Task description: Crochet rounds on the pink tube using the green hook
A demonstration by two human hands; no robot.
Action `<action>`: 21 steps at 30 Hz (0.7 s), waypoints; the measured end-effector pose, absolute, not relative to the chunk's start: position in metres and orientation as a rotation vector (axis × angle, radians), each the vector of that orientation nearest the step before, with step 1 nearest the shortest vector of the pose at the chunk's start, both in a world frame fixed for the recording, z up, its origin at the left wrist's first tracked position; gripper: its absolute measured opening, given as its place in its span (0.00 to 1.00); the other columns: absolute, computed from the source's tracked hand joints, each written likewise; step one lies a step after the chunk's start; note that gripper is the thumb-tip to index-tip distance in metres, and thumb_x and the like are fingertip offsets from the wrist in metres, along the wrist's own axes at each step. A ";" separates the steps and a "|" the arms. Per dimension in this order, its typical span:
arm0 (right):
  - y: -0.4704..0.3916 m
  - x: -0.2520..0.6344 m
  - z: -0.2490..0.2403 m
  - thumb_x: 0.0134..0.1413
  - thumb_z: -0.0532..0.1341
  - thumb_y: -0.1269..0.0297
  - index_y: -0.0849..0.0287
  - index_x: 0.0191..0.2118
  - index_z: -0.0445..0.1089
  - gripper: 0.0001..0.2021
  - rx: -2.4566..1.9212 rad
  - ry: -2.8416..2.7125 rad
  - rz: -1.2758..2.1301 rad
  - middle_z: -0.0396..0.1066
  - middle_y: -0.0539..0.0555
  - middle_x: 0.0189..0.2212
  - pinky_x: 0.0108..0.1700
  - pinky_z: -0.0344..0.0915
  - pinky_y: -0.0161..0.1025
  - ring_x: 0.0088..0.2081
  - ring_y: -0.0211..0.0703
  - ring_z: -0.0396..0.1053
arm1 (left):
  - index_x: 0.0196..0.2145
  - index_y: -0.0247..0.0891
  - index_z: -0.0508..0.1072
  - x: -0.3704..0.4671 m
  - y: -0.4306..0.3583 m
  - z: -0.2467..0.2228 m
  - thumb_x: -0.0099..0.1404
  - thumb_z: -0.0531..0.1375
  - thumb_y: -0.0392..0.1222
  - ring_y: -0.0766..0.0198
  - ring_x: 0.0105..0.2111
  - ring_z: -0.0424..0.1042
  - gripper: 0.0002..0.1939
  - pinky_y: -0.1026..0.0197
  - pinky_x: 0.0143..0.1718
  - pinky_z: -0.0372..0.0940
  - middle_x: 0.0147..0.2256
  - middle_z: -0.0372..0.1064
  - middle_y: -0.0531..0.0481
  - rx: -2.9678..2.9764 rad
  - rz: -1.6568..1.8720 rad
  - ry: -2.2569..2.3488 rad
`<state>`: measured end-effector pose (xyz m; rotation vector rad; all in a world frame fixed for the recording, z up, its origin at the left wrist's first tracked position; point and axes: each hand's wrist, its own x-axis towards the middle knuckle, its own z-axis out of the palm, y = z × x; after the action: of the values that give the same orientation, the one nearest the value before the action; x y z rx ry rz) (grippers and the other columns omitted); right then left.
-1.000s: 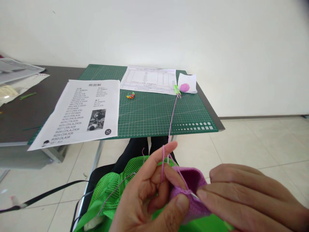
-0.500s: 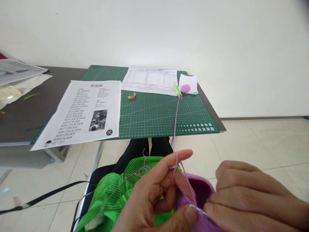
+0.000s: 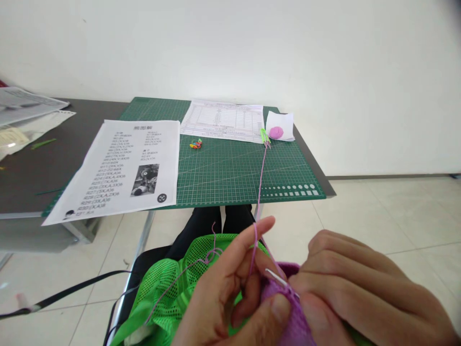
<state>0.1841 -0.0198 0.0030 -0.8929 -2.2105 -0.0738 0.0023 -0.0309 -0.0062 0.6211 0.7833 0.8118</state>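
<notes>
Purple crochet work (image 3: 293, 319) is pinched between the thumb and fingers of my left hand (image 3: 234, 288), whose index finger stretches out with pink yarn (image 3: 260, 185) looped over it. My right hand (image 3: 360, 288) is closed round a silver crochet hook (image 3: 276, 277); the hook's tip points up and left over the edge of the work, beside my left thumb. From my left index finger the yarn runs up to the small green-handled scissors (image 3: 265, 138) on the mat, near a pink yarn ball (image 3: 276, 132) on white paper.
A green cutting mat (image 3: 223, 178) covers the desk, with a printed pattern sheet (image 3: 126, 168), a form (image 3: 223, 120) and colourful stitch markers (image 3: 196, 143) on it. A green mesh bag (image 3: 169, 283) lies on the lap. More papers (image 3: 29, 108) lie at left.
My right hand has shifted left and slightly up, and more of the hook now shows, its tip past the work's edge. My left index finger has moved a little left.
</notes>
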 end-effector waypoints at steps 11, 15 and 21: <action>-0.005 0.163 -0.008 0.57 0.58 0.81 0.56 0.21 0.58 0.18 -0.933 -2.082 -0.131 0.59 0.47 0.16 0.23 0.55 0.40 0.22 0.36 0.53 | 0.60 0.63 0.73 0.039 -0.044 -0.027 0.63 0.70 0.46 0.74 0.25 0.61 0.28 0.74 0.31 0.64 0.36 0.75 0.55 0.589 1.278 1.044; 0.001 0.165 -0.033 0.64 0.55 0.76 0.58 0.25 0.61 0.15 -0.848 -1.997 -0.210 0.61 0.48 0.17 0.24 0.60 0.40 0.21 0.36 0.56 | 0.59 0.61 0.74 0.041 -0.044 -0.032 0.62 0.71 0.42 0.73 0.28 0.67 0.29 0.76 0.31 0.64 0.35 0.76 0.56 0.528 1.264 0.935; -0.002 0.178 -0.035 0.72 0.53 0.62 0.60 0.32 0.68 0.16 -0.769 -2.020 -0.249 0.69 0.50 0.21 0.27 0.69 0.39 0.25 0.38 0.66 | 0.54 0.51 0.80 0.024 -0.030 -0.031 0.62 0.72 0.36 0.69 0.40 0.75 0.23 0.71 0.44 0.68 0.38 0.79 0.52 0.333 1.045 0.695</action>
<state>0.1782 -0.0022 -0.0345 -0.7685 -2.0196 -0.2486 0.0235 -0.0299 -0.0307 0.3333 0.6946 1.0449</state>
